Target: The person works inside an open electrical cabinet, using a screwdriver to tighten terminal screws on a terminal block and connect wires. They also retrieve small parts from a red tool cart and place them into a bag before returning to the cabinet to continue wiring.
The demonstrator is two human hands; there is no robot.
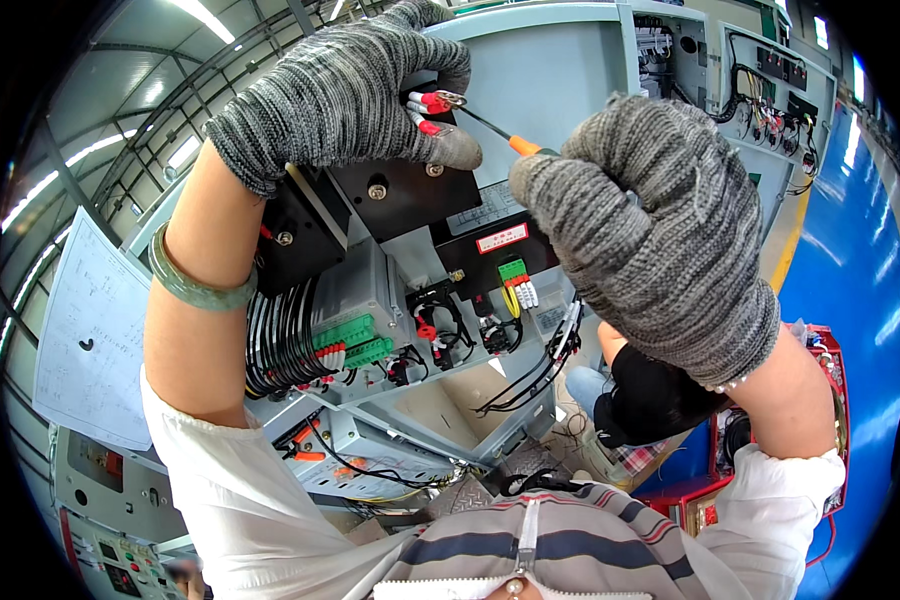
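Note:
Both my hands wear grey knitted gloves. My left hand (340, 95) is closed around wires with red-sleeved ring lugs (436, 101), over black blocks (400, 195) fitted with bolts. My right hand (660, 220) grips a screwdriver (523, 146) with an orange handle, most of which the fingers hide. Its thin shaft reaches left to the upper lug; whether the tip passes through the ring I cannot tell. Beneath my hands, the grey electrical cabinet (530, 60) holds a small green connector (513, 270), and a bundle of black wires (280, 340) beside green terminal strips (345, 332).
A paper sheet with handwriting (90, 330) hangs at the left. Below my right forearm a person in black (660, 395) crouches near a red toolbox (685, 500). Another wired panel (780, 90) stands open at the far right, beside a blue floor (850, 260).

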